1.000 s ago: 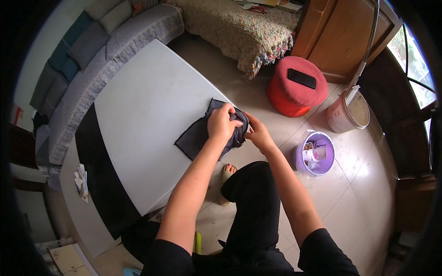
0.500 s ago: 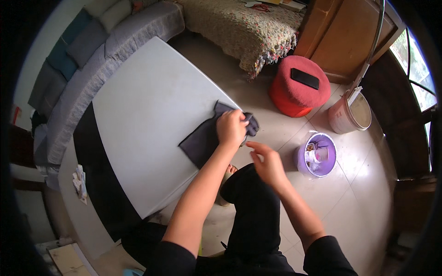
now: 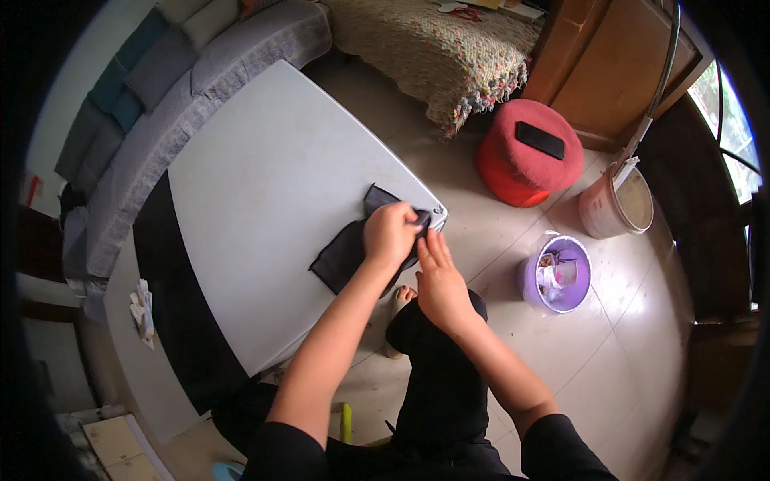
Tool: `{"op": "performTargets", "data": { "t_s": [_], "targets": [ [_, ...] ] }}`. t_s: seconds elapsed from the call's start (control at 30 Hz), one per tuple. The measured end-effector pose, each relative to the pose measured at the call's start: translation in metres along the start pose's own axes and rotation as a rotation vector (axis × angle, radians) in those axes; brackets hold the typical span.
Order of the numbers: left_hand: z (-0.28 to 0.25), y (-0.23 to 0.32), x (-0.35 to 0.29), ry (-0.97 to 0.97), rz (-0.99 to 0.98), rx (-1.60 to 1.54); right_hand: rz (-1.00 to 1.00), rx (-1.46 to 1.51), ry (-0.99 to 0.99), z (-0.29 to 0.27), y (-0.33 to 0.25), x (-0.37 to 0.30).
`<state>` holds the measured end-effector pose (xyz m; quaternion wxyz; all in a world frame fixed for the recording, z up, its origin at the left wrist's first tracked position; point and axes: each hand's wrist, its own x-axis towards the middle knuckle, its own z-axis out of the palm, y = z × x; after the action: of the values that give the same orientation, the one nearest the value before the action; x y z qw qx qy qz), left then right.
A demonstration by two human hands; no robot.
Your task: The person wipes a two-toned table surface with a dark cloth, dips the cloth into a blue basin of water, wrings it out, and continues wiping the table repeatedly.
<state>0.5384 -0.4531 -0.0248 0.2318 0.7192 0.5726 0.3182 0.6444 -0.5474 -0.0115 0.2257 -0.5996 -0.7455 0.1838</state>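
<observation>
A dark grey cloth (image 3: 341, 255) lies partly spread over the corner of a pale grey table (image 3: 265, 152). My left hand (image 3: 391, 234) is closed on the bunched upper part of that cloth, close to the table's edge. Beside it, my right hand (image 3: 441, 280) has its fingers stretched out, their tips at the cloth's edge; whether they press on it I cannot tell. Just past the cloth, a small dark mark (image 3: 438, 211) shows on the table's corner.
On the tiled floor to the right stand a purple bin (image 3: 556, 274) with rubbish inside, a pinkish bucket (image 3: 616, 204), and a red stool (image 3: 529, 152) bearing a black phone (image 3: 540, 139). A tissue pack (image 3: 142, 313) sits at the table's left. A sofa (image 3: 132, 188) runs behind.
My left hand has pulled the cloth in from over the table's corner, which now shows. My right hand has come up and left to the cloth, its fingers straightened.
</observation>
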Motion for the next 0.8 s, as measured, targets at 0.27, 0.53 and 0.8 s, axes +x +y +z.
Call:
{"op": "performTargets", "data": {
  "t_s": [0.27,0.53,0.8],
  "targets": [
    [-0.007,-0.004,0.002,-0.115,-0.013,-0.039,0.041,0.127,0.015,-0.011,0.005,-0.003],
    [0.010,0.007,0.012,-0.007,0.051,-0.013,0.093,0.195,0.011,0.008,-0.013,0.000],
    [-0.030,-0.025,-0.016,-0.051,0.082,-0.039,-0.053,-0.012,-0.104,0.018,-0.024,0.001]
  ]
}}
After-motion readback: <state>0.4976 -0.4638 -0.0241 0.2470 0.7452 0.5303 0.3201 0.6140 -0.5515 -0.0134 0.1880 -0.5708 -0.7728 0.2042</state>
